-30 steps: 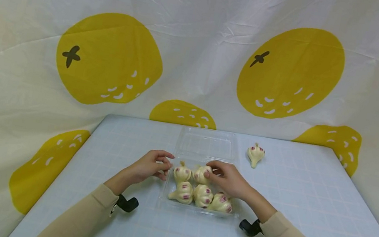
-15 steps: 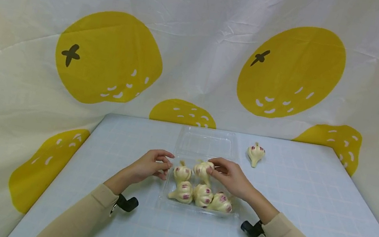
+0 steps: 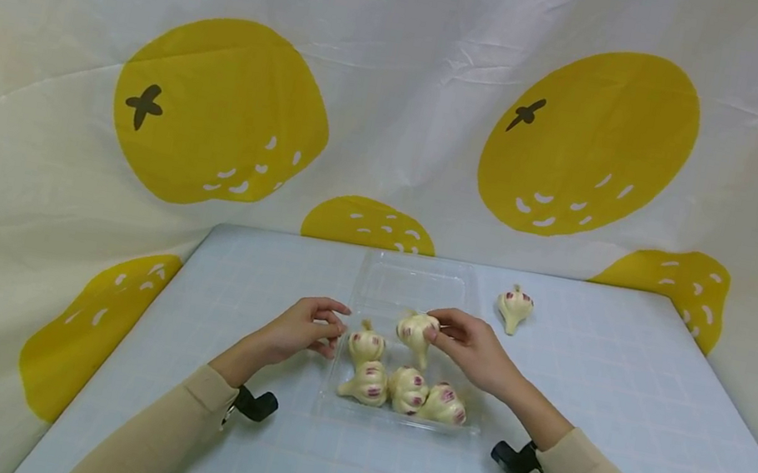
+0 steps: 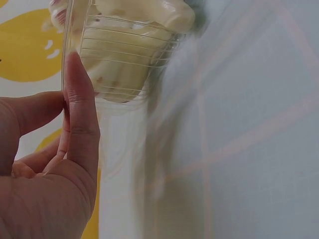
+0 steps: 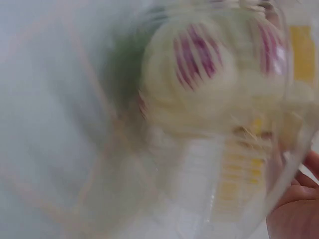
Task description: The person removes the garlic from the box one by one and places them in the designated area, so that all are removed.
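One garlic bulb (image 3: 414, 331), fingertip-pinched in the right grip (image 3: 473, 350), could slip if smooth; the left grip (image 3: 298, 330) pinches the clear tray (image 3: 414, 423).

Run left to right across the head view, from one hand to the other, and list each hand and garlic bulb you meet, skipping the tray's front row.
Left hand → back-left garlic bulb → held garlic bulb → right hand.

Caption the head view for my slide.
Right hand holds a garlic bulb; left hand pinches the open clear box's rim.
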### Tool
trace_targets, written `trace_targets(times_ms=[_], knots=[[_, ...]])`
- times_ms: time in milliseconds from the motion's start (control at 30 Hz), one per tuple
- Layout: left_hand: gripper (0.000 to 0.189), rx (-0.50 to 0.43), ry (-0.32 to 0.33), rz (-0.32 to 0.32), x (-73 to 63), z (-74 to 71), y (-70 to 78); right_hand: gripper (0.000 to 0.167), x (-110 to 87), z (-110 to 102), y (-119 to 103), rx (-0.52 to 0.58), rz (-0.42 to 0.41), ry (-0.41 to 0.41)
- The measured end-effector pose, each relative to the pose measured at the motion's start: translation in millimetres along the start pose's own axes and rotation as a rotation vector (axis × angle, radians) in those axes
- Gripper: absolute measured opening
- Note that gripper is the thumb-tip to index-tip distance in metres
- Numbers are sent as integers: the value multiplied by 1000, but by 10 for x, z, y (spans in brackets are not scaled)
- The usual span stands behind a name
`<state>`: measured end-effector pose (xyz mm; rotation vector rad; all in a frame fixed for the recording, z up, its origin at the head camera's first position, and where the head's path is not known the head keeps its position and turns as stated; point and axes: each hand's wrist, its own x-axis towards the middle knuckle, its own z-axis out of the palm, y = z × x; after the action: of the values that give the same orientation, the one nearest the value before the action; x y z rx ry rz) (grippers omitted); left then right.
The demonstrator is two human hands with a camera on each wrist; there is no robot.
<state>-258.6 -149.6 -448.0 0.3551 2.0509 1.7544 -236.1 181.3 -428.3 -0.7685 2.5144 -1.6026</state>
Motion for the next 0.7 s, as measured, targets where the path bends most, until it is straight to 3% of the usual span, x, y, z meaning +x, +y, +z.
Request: trace_targets(times_ms=[700], knots=[[47,14,0,-1,-11,5,11,37,-94,-514,1,-103,35,109]])
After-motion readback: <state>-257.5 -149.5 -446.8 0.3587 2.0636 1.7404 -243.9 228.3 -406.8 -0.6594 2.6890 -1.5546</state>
